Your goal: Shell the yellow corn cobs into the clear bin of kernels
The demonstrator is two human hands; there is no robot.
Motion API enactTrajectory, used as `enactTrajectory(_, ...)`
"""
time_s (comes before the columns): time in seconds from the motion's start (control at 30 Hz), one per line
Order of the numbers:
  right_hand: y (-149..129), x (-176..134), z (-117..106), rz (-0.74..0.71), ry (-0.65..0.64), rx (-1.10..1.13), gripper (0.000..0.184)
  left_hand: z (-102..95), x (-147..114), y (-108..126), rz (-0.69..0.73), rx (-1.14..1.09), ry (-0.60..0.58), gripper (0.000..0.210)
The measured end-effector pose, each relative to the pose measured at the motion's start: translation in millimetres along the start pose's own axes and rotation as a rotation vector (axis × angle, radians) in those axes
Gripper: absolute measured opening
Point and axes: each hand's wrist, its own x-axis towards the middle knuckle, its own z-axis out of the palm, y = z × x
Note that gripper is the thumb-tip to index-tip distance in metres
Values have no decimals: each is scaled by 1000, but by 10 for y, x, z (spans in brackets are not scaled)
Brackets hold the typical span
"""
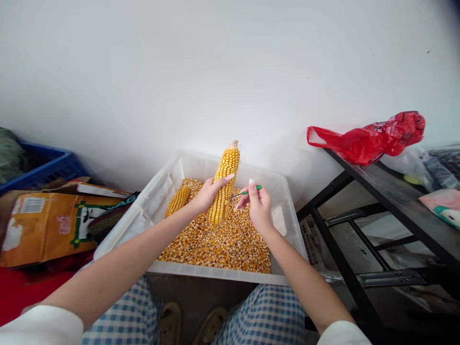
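working a corn cob (222,197) over a translucent plastic bin (219,272) of loose kernels (215,244) — decent setup imo. the left hand (211,192) is clamped around the middle of the cob, thumb across the front, cob near upright with its tip leaning a bit right. the right hand (259,206) has a thin green-handled tool (246,193) pinched in the fingers, metal end aimed at the cob's right side, fairly low. can't tell from this angle if the point is actually touching. the two hands are apart, just near each other.

for what it's worth, i'd watch that left thumb, since a slip could send the point toward it. short pushes along a row should go easier than stabbing across, and i'd let the left hand turn the cob rather than bend the right wrist round it. holding it low over the middle of the pile makes sense too — less chance of anything bouncing over the rim. a second cob (178,200) lies on the kernels at the left, and the part i can see is fully covered.
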Motion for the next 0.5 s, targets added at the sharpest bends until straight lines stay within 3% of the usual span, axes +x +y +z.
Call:
enactTrajectory(0.3, 43, -121, 77, -136, 27, -70, 27, -36, 50, -27, -46, -188, 34, 42)
enactTrajectory(0.5, 136, -205, 209, -48, 94, -9, 30, -67, 37, -7, -31, -115, 106, 44)
